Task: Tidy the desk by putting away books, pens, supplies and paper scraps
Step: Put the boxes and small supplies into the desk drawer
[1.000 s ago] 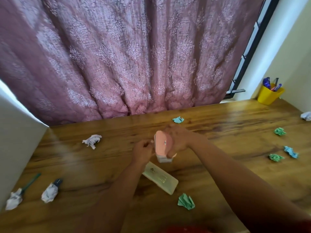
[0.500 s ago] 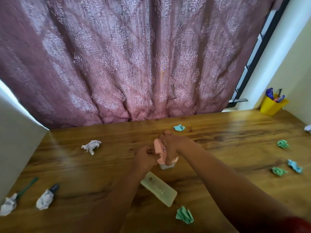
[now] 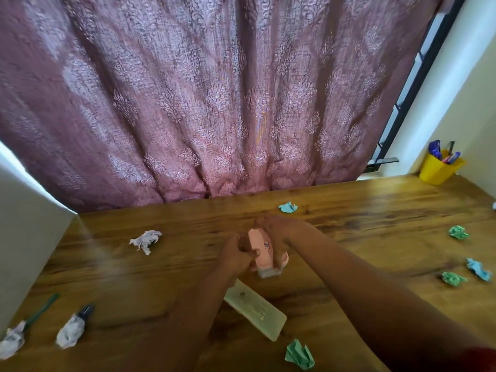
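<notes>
Gripping a pink stapler-like desk tool (image 3: 262, 251) with the right hand (image 3: 276, 232), fingers curling round its far and right side, holding it upright above the wooden desk (image 3: 375, 210) near the middle. Pinching at the tool's left edge with the left hand (image 3: 236, 255), fingers curled tight against the pink body; not showing clearly what, if anything, sits between those fingertips. Leaving the tool's pale grey lower end sticking out below both hands, clear of the desk surface as far as can be told.

Lying flat just beneath the left forearm, nearer the viewer: a pale green flat case (image 3: 256, 312), angled, well within reach but touched by neither hand.

Sitting scattered across the desk, all apart from the hands: a crumpled white scrap (image 3: 146, 239) to the left, a teal scrap (image 3: 288, 207) beyond the hands near the curtain (image 3: 214, 103), a green scrap (image 3: 299, 354) at the near edge, and two green scraps (image 3: 458, 232) (image 3: 453, 278) with a blue scrap (image 3: 479, 269) out to the right. Resting at the near left corner: two more white crumpled scraps (image 3: 70, 331) (image 3: 12, 338), one beside a dark marker (image 3: 86, 310), the other against a green pen (image 3: 43, 308).

Standing in the far right corner: a yellow cup (image 3: 437, 170) holding pens.
</notes>
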